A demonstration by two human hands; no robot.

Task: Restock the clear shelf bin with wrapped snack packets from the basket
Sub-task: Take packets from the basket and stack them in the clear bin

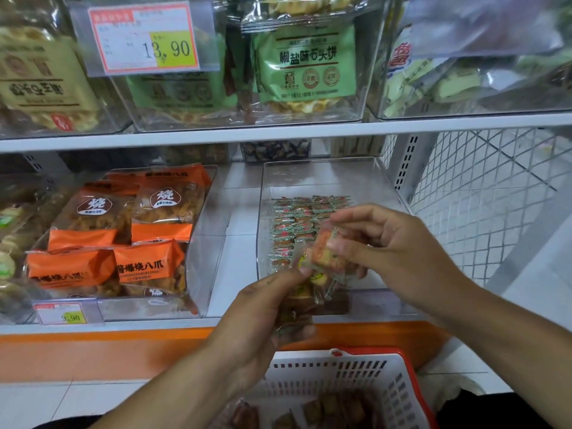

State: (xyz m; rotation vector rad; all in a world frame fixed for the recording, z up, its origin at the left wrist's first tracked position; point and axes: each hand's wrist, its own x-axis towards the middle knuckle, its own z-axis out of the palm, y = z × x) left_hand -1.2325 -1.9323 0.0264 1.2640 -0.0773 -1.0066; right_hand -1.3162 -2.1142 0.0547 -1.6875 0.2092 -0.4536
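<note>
left hand [263,308]: curling closed around a clutch of packets [292,317], palm turned toward 3 o'clock; thumb and forefinger are pinching the lower end of one more packet at the top of the fist.
right hand [393,246]: reaching in from 4 o'clock, thumb and first fingers closing on the top packet [325,250]; remaining fingers are fanning loosely open.
top packet: sitting between the two hands, clear wrap over an orange-red block, blurred; hanging just over the front part of the bin.
bin [365,174]: clear, sitting on the lower shelf at 12 o'clock from the hands; its far and right portions are showing bare floor.
bin packets [297,221]: lying in tidy rows along the left side of the bin, green-and-red wrappers, partly hiding behind the hands.
basket [346,376]: white slotted wall, red rim, sitting at 6 o'clock below the hands.
basket packets [331,407]: brown, wrapped, lying loose in the bottom; count cannot tell.
orange bags [123,236]: filling the neighbouring clear bin at 9 o'clock.
price tag [144,38]: hanging on the upper bin at 11 o'clock, reading 13.90.
green bag [306,63]: standing upright in the upper bin at 12 o'clock.
</note>
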